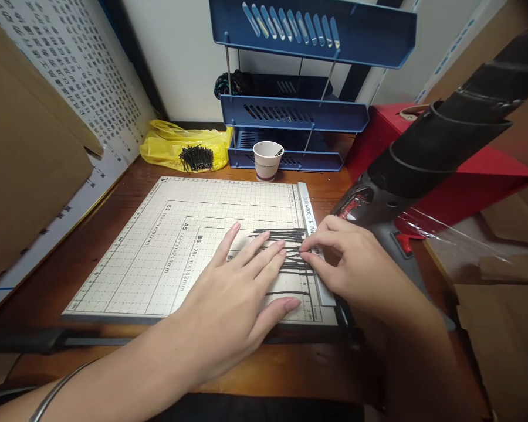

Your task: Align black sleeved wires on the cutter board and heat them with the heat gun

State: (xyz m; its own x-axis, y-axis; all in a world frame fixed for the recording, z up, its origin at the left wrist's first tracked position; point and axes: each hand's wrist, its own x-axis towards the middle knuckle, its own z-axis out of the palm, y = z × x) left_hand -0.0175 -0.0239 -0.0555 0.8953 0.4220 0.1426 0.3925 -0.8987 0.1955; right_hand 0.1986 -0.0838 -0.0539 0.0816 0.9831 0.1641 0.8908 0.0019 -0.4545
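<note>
Head view. Paper trimmer board (pixel 158 246): cream, gridded, with size markings, laid across the centre of the frame on a wooden desk (pixel 83 246). Black strips (pixel 286 234): thin, straight, laid in a loose row at the board's right edge, centre of frame. Left hand (pixel 242 293): flat, fingers spread, pressed on the strips, grasping nothing. Right hand (pixel 352 264): fingertips pinched on the strip ends beside the ruler edge. Strip count is hidden under the fingers. Raised trimmer handle (pixel 444 135): black, cut off at upper right, blocking the red box (pixel 466 176). Blue tray rack (pixel 299 111), yellow bag (pixel 176 143), paper cup (pixel 267 159): upper centre.
</note>
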